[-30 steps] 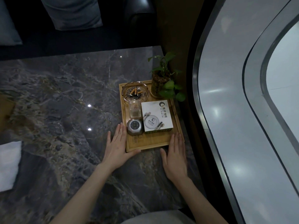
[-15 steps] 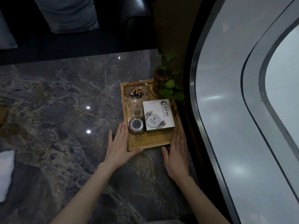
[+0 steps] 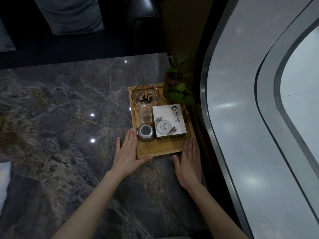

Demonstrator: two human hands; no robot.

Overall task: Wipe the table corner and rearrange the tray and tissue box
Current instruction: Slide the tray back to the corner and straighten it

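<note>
Rectangular bamboo tray (image 3: 164, 149) at marble table's (image 3: 69, 118) far-right corner, long axis near-to-far. Left hand (image 3: 127, 152) flat, fingers extended, against near-left corner; right hand (image 3: 189, 159) likewise at near-right corner. White square tissue box (image 3: 168, 120) on tray, right side.

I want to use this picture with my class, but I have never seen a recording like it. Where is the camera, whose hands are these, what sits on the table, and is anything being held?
The camera is worn on a person's head and looks forward and down, so you see that person's own bare arms. There is no machine here.

On the dark marble table stands a wooden tray, near the table's right edge. On the tray are a glass ashtray with cigarette butts, a small clear glass, a grey round gadget, a white tissue box and a potted plant.

The left hand lies flat against the tray's near left corner; the right hand lies flat at its near right corner. Nothing is gripped or lifted: both hands are open, pressed against the tray.
</note>
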